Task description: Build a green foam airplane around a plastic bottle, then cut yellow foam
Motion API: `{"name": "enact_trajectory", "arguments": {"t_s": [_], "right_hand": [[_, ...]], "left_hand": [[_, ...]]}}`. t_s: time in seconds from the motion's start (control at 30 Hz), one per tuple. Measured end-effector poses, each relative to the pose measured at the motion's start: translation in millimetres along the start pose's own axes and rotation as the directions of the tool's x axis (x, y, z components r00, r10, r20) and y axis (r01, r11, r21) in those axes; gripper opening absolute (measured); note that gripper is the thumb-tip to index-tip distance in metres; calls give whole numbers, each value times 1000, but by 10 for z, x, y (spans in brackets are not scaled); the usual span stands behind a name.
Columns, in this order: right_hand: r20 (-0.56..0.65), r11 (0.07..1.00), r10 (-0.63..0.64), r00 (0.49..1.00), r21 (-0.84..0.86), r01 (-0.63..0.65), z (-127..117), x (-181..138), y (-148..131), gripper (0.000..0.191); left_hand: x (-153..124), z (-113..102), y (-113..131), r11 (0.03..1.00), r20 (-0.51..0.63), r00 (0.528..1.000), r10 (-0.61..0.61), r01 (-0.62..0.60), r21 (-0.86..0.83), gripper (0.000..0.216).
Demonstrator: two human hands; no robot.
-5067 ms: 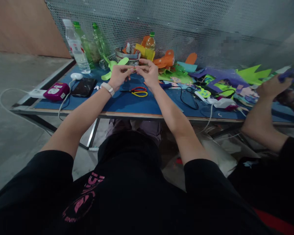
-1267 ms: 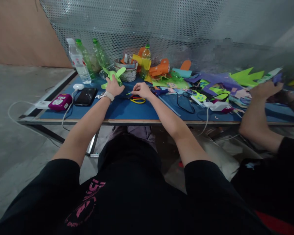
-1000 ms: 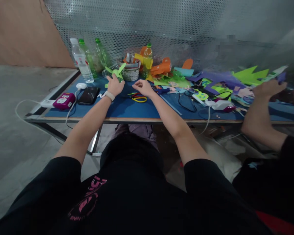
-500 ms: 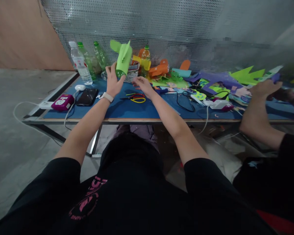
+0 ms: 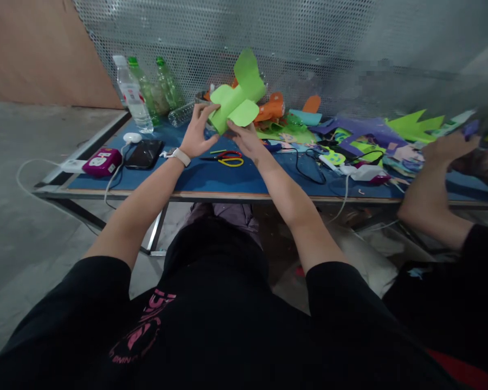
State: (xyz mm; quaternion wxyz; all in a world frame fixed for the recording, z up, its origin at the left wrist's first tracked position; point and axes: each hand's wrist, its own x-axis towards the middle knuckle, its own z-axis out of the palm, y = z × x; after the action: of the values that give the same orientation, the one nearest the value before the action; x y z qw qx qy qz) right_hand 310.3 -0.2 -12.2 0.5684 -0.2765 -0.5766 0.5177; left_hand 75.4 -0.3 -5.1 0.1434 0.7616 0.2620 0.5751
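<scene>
A bright green paper-wrapped bottle craft (image 5: 236, 100) with rounded paper fins is held tilted above the blue table, its large fin pointing up. My left hand (image 5: 198, 131) grips its lower left end, thumb below and fingers at the edge. My right hand (image 5: 246, 140) is closed at its lower right side, with some fingertips hidden behind the paper. Scissors (image 5: 230, 158) with red and yellow handles lie on the table just below my hands.
Clear and green bottles (image 5: 136, 103) stand at the back left. A phone (image 5: 145, 155) and a purple power strip (image 5: 102, 162) lie at the left. Orange craft pieces (image 5: 271, 106) and purple paper scraps (image 5: 350, 132) are piled rightward. A co-worker's hand (image 5: 447, 149) works at far right.
The green craft has moved right and turned, its fins now spread toward me. My right hand has come up to it and closed on its side, while my left hand has moved slightly right.
</scene>
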Motion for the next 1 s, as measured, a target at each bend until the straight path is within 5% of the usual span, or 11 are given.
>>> {"name": "enact_trajectory", "arguments": {"t_s": [0.17,0.3,0.47,0.6,0.7,0.87,1.0], "right_hand": [[-18,999,17,1000,-35,-17,-58,82,77,89],[-28,985,63,998,-161,-67,-26,75,22,100],[-14,962,-19,1000,-274,15,-55,-13,-111,111],[-14,887,6,1000,-461,-12,-154,-49,-268,97],[28,749,74,997,-662,-37,-302,-73,-486,78],[223,319,233,946,-937,142,-755,-120,-960,33],[167,65,361,918,-986,154,-1168,-168,-1112,59]], "left_hand": [[21,159,-237,901,-148,948,-282,208,-381,89],[8,181,-22,718,159,858,-489,499,-485,72],[-43,123,471,661,202,835,-512,533,-528,72],[-52,144,455,656,116,836,-536,499,-566,73],[-41,162,302,614,59,786,-615,525,-589,63],[-32,152,226,545,41,716,-697,566,-619,54],[-23,133,294,622,31,777,-629,526,-580,67]]}}
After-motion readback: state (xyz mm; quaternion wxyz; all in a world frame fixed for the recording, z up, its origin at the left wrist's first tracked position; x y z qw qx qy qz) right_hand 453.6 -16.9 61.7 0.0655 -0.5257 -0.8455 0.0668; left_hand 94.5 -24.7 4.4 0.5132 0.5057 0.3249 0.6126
